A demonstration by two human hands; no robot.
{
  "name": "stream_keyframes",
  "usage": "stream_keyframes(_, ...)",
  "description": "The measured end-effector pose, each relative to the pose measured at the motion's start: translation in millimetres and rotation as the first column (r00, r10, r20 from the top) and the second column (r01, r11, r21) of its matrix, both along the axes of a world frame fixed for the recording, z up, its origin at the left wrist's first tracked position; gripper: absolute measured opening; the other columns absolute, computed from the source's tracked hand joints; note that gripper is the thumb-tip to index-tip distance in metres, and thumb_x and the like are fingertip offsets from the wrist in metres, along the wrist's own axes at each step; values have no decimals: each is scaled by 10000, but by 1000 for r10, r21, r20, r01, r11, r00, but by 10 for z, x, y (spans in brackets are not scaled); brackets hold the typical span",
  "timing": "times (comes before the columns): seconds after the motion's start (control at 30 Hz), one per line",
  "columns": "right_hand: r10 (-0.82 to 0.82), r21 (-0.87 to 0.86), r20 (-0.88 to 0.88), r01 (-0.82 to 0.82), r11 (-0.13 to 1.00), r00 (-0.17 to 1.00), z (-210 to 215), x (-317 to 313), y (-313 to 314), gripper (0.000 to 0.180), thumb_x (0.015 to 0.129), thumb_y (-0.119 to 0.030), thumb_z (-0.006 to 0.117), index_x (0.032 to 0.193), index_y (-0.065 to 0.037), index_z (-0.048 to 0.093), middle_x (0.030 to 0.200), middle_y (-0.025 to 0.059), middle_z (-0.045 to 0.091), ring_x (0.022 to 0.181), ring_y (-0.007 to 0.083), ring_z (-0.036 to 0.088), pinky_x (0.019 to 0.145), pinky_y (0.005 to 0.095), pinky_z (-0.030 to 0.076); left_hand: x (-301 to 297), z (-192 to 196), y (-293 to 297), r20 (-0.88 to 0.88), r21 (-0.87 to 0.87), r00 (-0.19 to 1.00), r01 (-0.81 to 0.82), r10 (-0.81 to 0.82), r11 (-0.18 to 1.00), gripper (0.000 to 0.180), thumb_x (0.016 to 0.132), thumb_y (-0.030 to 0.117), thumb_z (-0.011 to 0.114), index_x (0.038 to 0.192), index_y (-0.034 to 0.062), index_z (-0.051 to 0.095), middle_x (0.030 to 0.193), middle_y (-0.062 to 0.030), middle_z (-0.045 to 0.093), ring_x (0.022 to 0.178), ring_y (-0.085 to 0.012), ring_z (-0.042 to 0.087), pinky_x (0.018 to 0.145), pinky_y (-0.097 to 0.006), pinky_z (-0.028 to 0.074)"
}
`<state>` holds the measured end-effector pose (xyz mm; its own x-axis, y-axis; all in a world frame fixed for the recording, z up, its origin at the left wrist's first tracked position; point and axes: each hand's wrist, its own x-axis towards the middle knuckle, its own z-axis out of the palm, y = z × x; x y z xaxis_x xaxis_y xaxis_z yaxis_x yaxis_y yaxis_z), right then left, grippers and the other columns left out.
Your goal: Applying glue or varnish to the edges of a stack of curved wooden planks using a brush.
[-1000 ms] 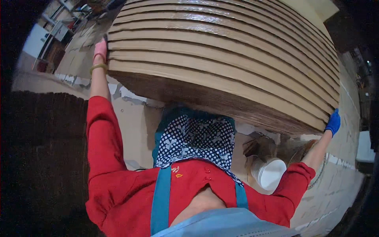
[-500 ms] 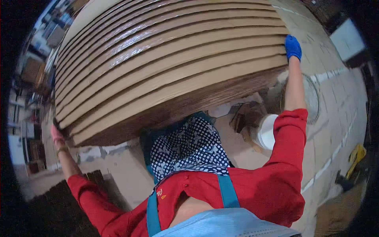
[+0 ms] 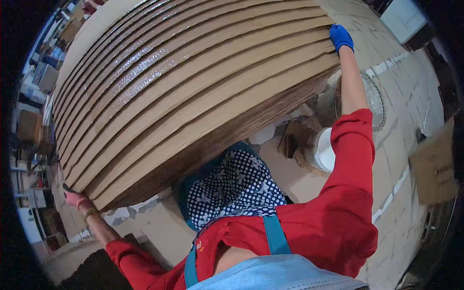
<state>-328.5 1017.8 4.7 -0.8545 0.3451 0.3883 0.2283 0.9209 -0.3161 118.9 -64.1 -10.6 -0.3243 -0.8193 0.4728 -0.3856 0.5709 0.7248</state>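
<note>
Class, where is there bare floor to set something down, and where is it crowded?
Bare floor shows between the round object and the cardboard box at right; another patch lies between the polka-dot apron and the white bucket. Crowded: around the bucket, among brown pieces, the right sleeve and the cardboard stack.

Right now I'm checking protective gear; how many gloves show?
2: blue glove on the right hand, pink glove on the left hand, both at the cardboard stack. Others may be hidden.

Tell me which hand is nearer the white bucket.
Right. The right hand, blue-gloved, is at the cardboard stack's right edge, beyond the white bucket but on its side; the left hand is at the stack's opposite end, farther off.
</note>
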Motion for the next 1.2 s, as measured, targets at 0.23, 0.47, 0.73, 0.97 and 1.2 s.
stream_keyframes(0.23,26,81,-104,-17,997,994,22,257,-204,479,862,-377,325,913,-46,667,976,229,613,906,414,586,812,488,456,-227,177,60,54,48,855,-519,516,853,476,809,451,545,840,-5,675,956,-182,653,854,-329,626,705,-418,475)
stream_keyframes(0.47,-90,46,-725,178,983,683,277,584,-648,295,861,-272,478,884,-24,637,875,211,610,830,356,578,753,422,436,-391,428,1130,-80,-660,683,-582,726,475,462,758,433,547,960,26,633,1034,-209,610,967,-364,580,785,-487,450)
stream_keyframes(0.73,490,10,-133,-493,870,862,-1874,3298,-1461,349,755,-149,577,1069,3,566,1077,226,563,1041,415,506,925,452,385,-775,224,816,389,-550,695,-350,604,758,534,809,517,409,903,27,599,1000,-169,600,923,-317,572,797,-480,420)
stream_keyframes(0.97,-100,-671,237,237,703,966,-3825,4451,-1558,382,827,-344,615,1098,-80,562,980,124,625,722,238,582,647,364,465,-756,280,856,594,-340,663,-307,456,889,643,837,525,345,1037,-38,582,1094,-207,582,1010,-342,559,871,-433,411)
stream_keyframes(1.2,-2,-606,391,259,752,920,-4262,3561,-1185,397,861,-323,563,1177,-84,535,1111,42,598,972,197,581,795,333,474,-753,305,1608,600,-283,690,-288,404,915,655,864,462,312,1065,-99,584,1120,-268,566,1062,-372,543,923,-434,400)
